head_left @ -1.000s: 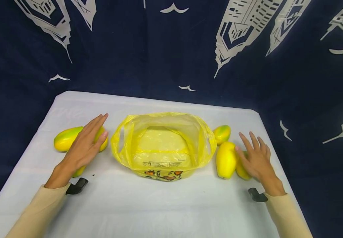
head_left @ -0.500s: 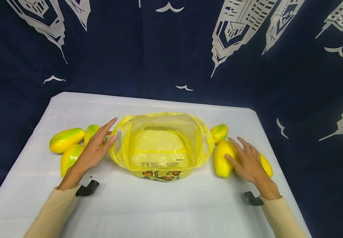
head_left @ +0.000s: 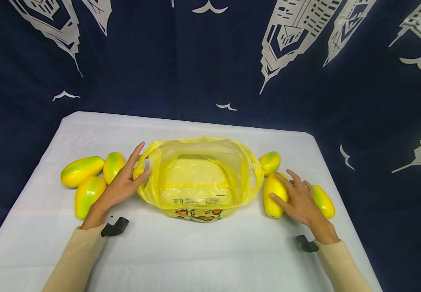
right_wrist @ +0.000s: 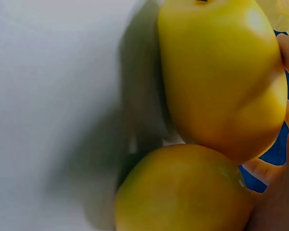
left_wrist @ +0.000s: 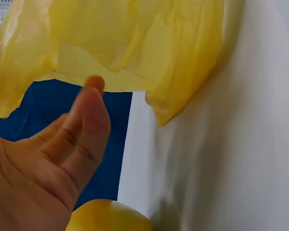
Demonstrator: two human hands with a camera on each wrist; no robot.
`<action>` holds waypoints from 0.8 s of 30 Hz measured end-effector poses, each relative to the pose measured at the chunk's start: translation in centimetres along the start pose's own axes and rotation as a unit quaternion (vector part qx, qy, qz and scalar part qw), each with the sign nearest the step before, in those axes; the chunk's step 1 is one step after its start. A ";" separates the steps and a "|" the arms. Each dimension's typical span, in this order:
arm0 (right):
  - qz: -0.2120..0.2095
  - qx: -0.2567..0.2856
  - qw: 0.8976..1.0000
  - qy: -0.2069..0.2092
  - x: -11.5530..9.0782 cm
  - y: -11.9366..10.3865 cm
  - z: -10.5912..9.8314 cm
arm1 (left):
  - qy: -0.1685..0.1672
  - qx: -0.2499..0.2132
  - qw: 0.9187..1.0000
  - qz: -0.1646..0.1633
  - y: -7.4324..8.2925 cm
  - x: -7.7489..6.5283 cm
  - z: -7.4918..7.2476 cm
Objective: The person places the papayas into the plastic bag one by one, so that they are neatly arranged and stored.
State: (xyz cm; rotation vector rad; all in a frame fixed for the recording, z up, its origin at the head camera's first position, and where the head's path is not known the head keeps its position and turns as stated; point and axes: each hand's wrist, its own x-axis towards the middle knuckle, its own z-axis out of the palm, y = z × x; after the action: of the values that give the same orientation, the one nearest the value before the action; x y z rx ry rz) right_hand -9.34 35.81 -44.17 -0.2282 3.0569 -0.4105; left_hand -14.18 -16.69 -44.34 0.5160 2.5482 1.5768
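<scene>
A yellow plastic bag (head_left: 199, 178) stands with its mouth wide at the middle of the table. My left hand (head_left: 122, 184) is at the bag's left handle loop, thumb in front and fingers spread apart, not closed round it. In the left wrist view the fingertips (left_wrist: 94, 86) are by the handle's edge. My right hand (head_left: 299, 202) reaches over a yellow mango (head_left: 274, 198), its thumb and fingertips at the fruit's upper side. The right wrist view shows that mango (right_wrist: 221, 77) close up, with another mango (right_wrist: 183, 187) below it; the hand is mostly cut off there.
Left of the bag lie three yellow-green mangoes, a far-left mango (head_left: 82, 171), a front mango (head_left: 89, 198) and a back mango (head_left: 113, 166). On the right are a small mango (head_left: 270, 163) behind and a mango (head_left: 323, 201) beside the hand. A white cloth covers the table (head_left: 195, 255).
My left hand has moved right, from over the left mangoes to the bag's handle. My right hand has shifted left over the yellow mango. The bag and fruit have stayed put.
</scene>
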 end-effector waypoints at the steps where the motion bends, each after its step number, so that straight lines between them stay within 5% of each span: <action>1: -0.001 -0.003 1.000 -0.001 0.0 0.0 0.1 | 0.000 -0.003 1.000 0.006 -0.1 0.0 0.1; 8: 0.006 -0.009 1.000 -0.007 -0.1 0.0 0.1 | 0.005 -0.009 0.998 0.058 -0.5 0.0 0.5; 24: 0.016 0.012 1.000 0.008 0.0 -0.4 0.3 | 0.018 -0.030 0.998 0.042 -0.5 0.0 0.5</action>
State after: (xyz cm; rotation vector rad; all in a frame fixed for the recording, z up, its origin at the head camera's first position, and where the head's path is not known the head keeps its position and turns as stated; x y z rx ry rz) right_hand -9.26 35.36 -44.37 -0.1770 3.0648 -0.4499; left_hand -14.11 -16.45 -45.03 0.6027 2.5265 1.6996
